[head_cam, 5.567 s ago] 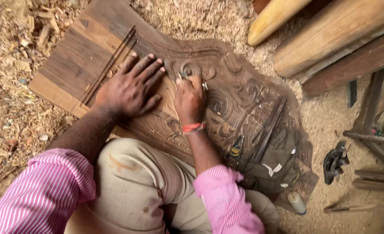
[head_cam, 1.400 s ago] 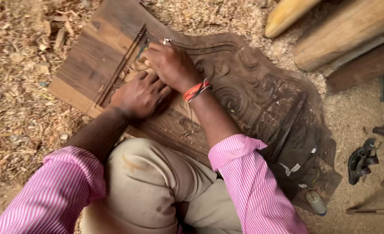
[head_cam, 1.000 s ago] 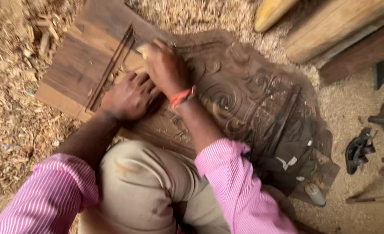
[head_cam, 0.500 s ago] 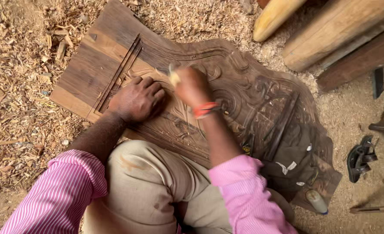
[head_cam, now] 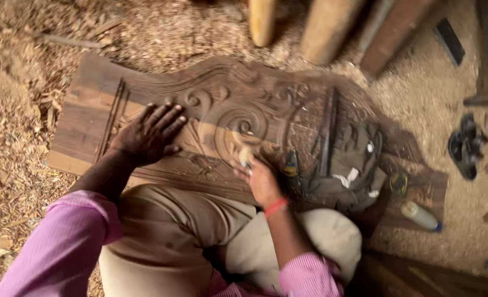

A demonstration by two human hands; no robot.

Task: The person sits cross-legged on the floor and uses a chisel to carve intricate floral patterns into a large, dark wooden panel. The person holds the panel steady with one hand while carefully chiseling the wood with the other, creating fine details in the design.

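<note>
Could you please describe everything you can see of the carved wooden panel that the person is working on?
The carved wooden panel is a long, dark brown board lying flat on ground covered in wood shavings. Its top edge is cut in a wavy outline, with relief scrolls and spirals across the middle, while the left end is plain with straight grooves. The left hand rests flat on it, fingers spread; the right hand presses a small pale piece against the carving. A dark cloth lies over its right part.

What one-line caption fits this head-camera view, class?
Left hand flat on a carved wooden panel, right hand pressing a small pale piece against it, wood shavings around.
</note>
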